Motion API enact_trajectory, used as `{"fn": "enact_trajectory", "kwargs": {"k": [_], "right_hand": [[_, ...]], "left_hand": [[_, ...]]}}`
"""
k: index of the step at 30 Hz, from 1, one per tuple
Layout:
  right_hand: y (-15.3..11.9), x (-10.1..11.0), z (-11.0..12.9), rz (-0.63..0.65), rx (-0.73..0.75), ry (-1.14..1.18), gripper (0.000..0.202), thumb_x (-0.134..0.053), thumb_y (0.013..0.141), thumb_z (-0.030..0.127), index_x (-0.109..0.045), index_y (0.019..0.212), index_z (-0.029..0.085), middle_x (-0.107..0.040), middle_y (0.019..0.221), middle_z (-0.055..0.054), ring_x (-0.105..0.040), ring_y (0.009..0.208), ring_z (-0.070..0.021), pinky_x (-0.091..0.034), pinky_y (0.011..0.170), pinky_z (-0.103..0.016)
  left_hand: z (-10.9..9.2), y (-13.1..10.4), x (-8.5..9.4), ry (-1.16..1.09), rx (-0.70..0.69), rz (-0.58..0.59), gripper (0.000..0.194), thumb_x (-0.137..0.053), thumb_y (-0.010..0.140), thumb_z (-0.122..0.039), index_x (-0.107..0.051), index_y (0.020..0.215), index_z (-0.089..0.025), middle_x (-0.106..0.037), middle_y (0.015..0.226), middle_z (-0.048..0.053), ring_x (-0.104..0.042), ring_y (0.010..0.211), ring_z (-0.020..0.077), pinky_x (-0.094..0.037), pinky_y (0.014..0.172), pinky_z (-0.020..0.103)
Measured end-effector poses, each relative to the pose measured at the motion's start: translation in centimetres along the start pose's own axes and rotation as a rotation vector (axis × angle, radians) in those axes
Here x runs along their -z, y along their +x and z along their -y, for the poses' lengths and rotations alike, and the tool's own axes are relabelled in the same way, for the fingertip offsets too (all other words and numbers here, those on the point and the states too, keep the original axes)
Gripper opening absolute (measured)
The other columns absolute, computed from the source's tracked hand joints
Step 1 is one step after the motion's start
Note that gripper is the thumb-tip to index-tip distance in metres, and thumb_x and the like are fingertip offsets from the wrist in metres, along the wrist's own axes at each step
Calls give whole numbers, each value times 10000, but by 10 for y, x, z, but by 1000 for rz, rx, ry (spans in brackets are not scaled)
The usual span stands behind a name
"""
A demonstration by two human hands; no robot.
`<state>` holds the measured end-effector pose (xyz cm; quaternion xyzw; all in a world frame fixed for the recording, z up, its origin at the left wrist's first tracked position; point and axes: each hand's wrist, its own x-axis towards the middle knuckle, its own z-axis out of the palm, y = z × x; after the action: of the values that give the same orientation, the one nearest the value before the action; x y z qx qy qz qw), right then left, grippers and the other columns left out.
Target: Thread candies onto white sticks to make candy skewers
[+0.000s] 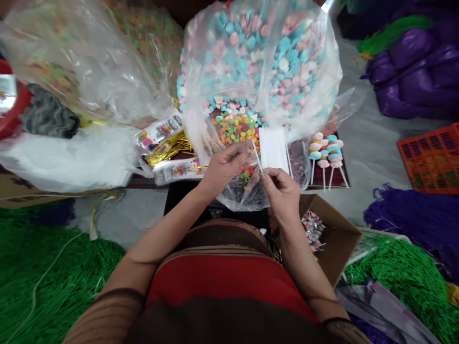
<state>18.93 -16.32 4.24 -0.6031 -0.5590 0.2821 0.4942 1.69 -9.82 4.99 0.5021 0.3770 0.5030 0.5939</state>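
Pinched stick (257,156) near mid-frame, upper end with left hand (224,167), lower end with right hand (283,191), probably to steady it. Had spare sticks (273,153) and gummies (238,129) just above hands, likely for short reach.

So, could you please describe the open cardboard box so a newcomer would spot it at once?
Find the big clear bag of pink and blue sweets, then the skewered sweets at its lower right. Just below them is the open box: brown cardboard, unlike the orange crate.
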Motion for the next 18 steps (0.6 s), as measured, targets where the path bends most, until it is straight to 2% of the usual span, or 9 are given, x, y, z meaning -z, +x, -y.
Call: {"fn": "enact_trajectory", "kwargs": {"k": [6,12,15,18], "right_hand": [[-5,-6,2,68,-86,105,177,-722,886,392,-743,880,216,-684,748,-1,-589,666,-156,-485,668,-304],[-13,-10,4,144,-132,154,210,-742,864,415,-783,949,228,-677,783,-8,-573,698,-164,-490,700,-318],[-18,-12,3,251,-250,277,271,-718,885,451,-787,1020,228,-613,702,20,-500,602,-136,-439,592,-280],[-22,-14,2,326,-367,396,332,-657,938,490,-772,1072,210,-490,593,62,-373,493,-99,-324,489,-241]], "left_hand": [[-3,-6,-4,-110,15,-28,345,-851,795,-463,-745,1055,-260,-758,936,-19,-694,834,125,-590,808,283],[-7,-6,-6,-147,52,-83,263,-854,785,-390,-670,875,-225,-666,770,-56,-594,662,71,-509,634,205],[-2,-9,-6,-128,144,-44,282,-821,806,-409,-629,821,-203,-628,679,-54,-560,599,69,-456,571,199],[5,-14,-5,-78,223,11,314,-793,816,-450,-614,798,-193,-622,656,-42,-552,588,73,-443,571,203]]}}
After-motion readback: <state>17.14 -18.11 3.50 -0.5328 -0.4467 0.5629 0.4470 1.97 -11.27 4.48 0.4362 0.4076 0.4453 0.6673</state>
